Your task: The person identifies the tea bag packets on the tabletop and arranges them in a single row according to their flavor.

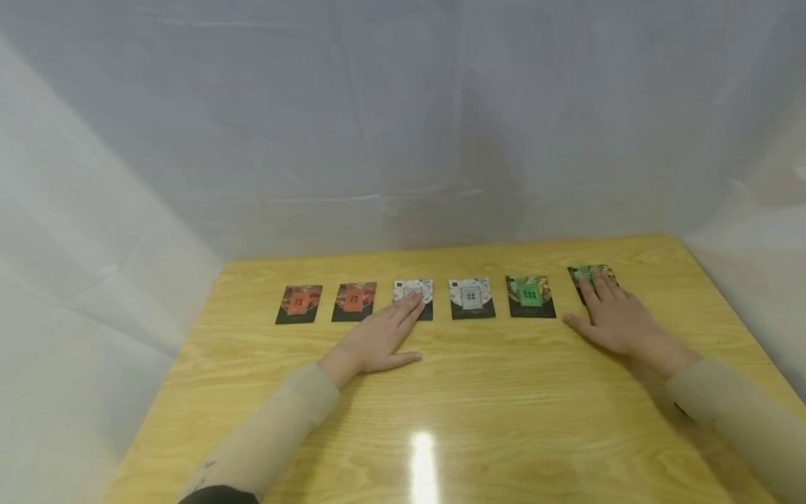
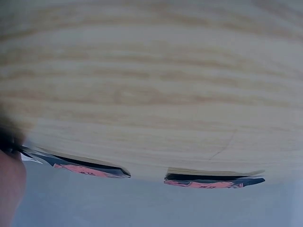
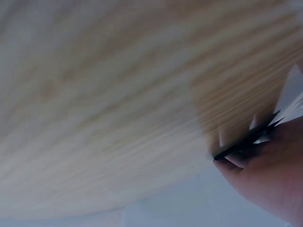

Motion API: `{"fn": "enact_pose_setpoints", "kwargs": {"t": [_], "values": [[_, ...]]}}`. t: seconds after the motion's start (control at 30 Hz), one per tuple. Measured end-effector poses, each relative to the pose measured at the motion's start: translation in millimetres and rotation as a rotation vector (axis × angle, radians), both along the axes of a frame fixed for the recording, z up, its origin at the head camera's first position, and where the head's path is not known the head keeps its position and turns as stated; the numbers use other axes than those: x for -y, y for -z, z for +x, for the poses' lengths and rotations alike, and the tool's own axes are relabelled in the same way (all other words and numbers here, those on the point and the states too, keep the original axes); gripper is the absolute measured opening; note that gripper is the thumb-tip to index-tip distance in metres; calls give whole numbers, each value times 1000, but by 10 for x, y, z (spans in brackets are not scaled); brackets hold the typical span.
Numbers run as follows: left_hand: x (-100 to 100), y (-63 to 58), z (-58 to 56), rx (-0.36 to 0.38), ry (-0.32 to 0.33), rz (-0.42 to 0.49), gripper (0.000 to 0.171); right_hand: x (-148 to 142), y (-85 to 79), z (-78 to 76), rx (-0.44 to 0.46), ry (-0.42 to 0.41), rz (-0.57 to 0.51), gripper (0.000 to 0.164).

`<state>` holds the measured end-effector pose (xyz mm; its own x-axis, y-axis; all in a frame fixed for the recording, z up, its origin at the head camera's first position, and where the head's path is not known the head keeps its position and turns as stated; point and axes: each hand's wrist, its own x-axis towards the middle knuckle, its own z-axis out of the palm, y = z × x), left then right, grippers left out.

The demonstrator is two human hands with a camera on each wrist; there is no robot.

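Note:
Six flat packets with dark lower parts lie in a row across the table, in pairs of red, white and green. My left hand has its fingers stretched out over the left white packet, hiding part of it. On the rightmost green packet, which sits slightly tilted, my right hand rests with its fingers extended and covers much of it. The other green packet and white packet lie between the hands. Left of my left hand are two red packets.
The packets lie near the far edge of the wooden table. Pale sheeting hangs behind the table and at both sides. A bright reflection shows on the tabletop near its front.

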<state>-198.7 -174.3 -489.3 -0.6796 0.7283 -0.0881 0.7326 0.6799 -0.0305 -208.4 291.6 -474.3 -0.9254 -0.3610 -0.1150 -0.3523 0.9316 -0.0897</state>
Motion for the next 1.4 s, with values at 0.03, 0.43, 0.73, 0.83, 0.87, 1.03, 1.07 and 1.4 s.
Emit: {"fn": "enact_pose_setpoints", "kwargs": {"t": [0.03,0.43,0.73,0.83,0.87,1.03,1.07,1.4], "values": [[4,-2,0,2,-4,0,95,13,1,10,-3,0,3,96],[12,14,-4,8,-7,17,95,97,-5,131,-3,3,13,96],[5,0,11,11,-9,16,94,145,25,161,23,36,-2,97],[2,1,14,12,-8,13,94,164,22,172,39,51,-10,98],[0,1,14,12,-9,9,94,172,14,178,44,54,-11,98],[-10,-9,13,9,-12,-5,93,208,-23,205,43,62,-19,96],[-10,-12,12,9,-10,-8,93,214,-30,211,42,63,-19,96],[-11,-4,2,6,4,-34,92,225,-43,222,54,76,-44,93]]}}
